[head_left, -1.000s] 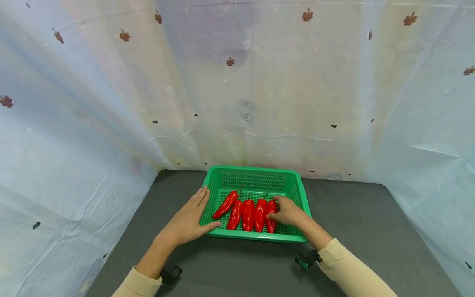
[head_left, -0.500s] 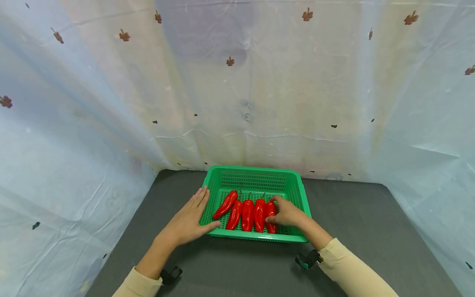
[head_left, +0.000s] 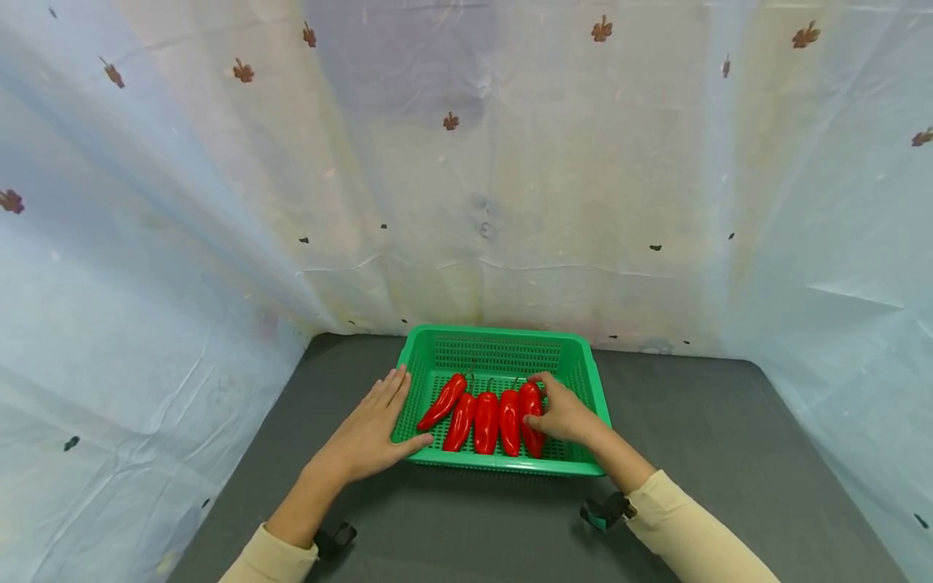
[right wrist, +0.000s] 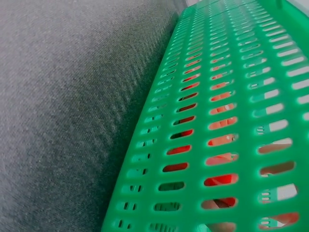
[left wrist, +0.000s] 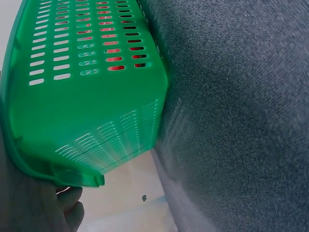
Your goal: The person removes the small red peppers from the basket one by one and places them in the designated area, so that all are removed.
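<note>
A green plastic basket holds several shiny red peppers laid side by side, the leftmost pepper slanted. In the head view my left hand rests on the basket's left rim, fingers straight and thumb over the front corner. My right hand reaches in over the right side. Its thumb and fingers grip the rightmost red pepper, which lies against its neighbour. The left wrist view shows the fingers at the basket's rim. Through the slots, the right wrist view shows red patches of the peppers.
The basket stands on a dark grey tabletop, near its far edge. A pale plastic sheet with brown leaf prints hangs behind and at the sides. Dark wrist straps with devices sit at both wrists.
The right hand's fingertips have moved slightly away from me, and the upper end of the rightmost pepper has shifted the same way, closer to its neighbour. The left hand stays put.
</note>
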Motion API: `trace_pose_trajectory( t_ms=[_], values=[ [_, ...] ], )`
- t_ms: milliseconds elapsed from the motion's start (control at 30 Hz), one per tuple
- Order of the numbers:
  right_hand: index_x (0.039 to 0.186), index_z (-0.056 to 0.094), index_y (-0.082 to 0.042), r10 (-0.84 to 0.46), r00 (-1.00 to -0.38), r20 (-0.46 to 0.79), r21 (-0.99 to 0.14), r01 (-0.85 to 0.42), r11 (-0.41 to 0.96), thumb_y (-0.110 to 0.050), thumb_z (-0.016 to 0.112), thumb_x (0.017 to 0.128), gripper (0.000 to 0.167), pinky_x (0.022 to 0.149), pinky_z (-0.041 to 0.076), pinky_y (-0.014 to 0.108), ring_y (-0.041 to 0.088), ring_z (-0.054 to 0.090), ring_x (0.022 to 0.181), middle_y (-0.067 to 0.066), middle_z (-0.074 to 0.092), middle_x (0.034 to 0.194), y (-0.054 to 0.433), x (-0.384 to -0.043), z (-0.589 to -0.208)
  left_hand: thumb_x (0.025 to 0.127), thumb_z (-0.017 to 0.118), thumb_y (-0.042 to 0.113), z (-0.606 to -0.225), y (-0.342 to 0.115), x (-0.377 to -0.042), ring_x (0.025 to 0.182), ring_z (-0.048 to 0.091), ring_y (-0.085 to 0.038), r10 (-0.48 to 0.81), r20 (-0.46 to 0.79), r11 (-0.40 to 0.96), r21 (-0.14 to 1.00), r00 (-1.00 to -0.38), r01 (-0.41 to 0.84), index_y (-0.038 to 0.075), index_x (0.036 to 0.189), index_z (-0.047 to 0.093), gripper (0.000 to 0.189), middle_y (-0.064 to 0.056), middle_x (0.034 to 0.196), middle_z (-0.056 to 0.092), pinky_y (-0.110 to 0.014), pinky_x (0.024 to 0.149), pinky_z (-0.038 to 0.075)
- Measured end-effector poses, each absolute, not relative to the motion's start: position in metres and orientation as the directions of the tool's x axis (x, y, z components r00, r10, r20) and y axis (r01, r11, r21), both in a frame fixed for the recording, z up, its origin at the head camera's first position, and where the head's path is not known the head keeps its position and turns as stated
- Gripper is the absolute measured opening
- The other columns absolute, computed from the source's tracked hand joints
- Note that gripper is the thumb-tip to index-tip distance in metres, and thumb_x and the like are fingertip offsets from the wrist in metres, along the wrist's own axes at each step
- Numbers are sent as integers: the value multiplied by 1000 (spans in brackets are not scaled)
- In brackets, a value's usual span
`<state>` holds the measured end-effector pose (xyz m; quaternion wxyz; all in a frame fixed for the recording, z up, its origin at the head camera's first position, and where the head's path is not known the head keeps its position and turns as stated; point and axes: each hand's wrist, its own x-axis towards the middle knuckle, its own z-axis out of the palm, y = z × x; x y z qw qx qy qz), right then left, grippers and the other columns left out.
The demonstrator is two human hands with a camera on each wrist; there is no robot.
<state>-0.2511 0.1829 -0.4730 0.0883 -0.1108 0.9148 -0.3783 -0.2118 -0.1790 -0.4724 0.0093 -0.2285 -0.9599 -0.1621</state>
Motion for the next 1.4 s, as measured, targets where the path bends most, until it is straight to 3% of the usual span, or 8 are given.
trace_pose_trajectory(
  t_ms=[167,433,833,1100,1400],
  values=[
    [157,43,-1,-284,-958,-32,-739,-168,652,-6,80,95,73,63,55,35,22,62,78,26,59,138,184,-252,-472,97,52,81,-474,-179,-212,167,5,-31,439,91,847,291,-894,445,3,172,14,115,-10,181,2,-53,134,14],
    [159,41,-5,-335,-938,91,-795,-271,543,-7,80,96,74,64,59,34,32,63,99,24,55,142,184,-252,-469,98,53,80,-475,-180,-211,167,5,-31,437,112,842,298,-893,449,3,172,15,114,-11,181,4,-53,134,14],
    [161,40,-8,-272,-914,302,-835,-391,386,-3,79,97,76,70,61,31,33,64,98,23,53,140,189,-247,-464,98,53,80,-476,-180,-211,167,5,-30,436,107,845,293,-893,448,3,172,14,113,-11,181,4,-52,134,14],
    [162,39,-11,-227,-909,350,-869,-406,284,-3,77,99,74,78,63,31,38,63,104,21,49,146,198,-241,-452,98,54,79,-476,-180,-211,167,6,-32,439,109,839,306,-892,450,2,171,15,113,-13,181,5,-53,134,14],
    [164,38,-7,-197,-896,398,-853,-440,281,0,75,100,74,82,63,24,25,65,104,25,48,146,228,-234,-436,99,54,78,-475,-181,-211,167,6,-32,444,116,836,305,-889,457,2,171,14,112,-13,181,4,-52,134,15]
  ],
)
